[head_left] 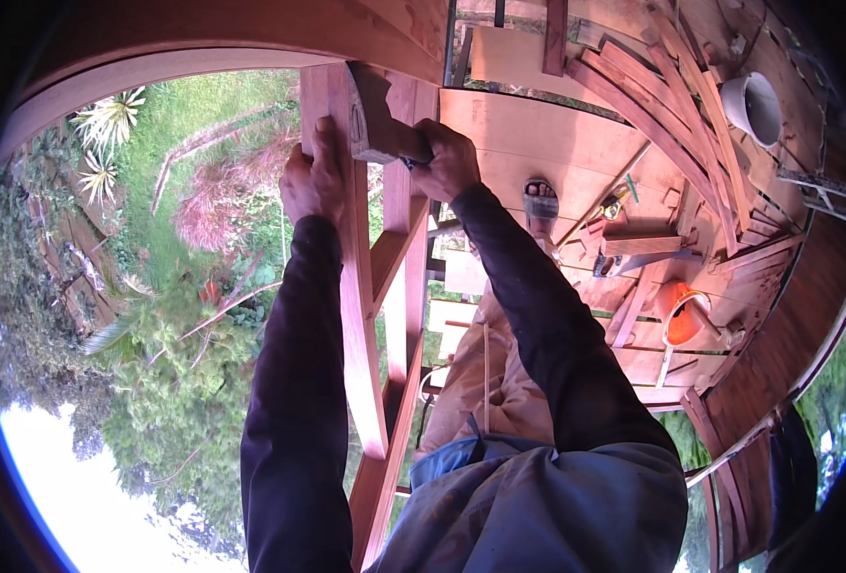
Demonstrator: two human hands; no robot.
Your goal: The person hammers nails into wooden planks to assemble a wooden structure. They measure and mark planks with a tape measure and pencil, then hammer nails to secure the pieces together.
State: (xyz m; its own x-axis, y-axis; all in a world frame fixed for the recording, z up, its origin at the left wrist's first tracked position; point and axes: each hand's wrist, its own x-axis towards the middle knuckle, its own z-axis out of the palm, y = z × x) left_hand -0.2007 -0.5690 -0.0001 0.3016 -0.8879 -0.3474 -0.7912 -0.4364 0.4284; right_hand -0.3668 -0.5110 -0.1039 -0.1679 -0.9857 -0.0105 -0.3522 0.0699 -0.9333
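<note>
My left hand is closed around the left edge of a reddish wooden board, near its top, with the thumb pointing up along it. The board slopes down toward me among other framing timbers. In my right hand is the dark handle end of a hammer-like tool, its blocky grey-brown head against the upper part of the board, close to my left hand. Whether the head touches the wood I cannot tell. My right fingers are wrapped round the handle and partly hidden.
A wide curved beam crosses overhead. To the right, a plank deck holds stacked timber strips, a grey bucket, an orange hard-hat-like object and a handsaw. Left, beyond the frame, lies a planted garden below.
</note>
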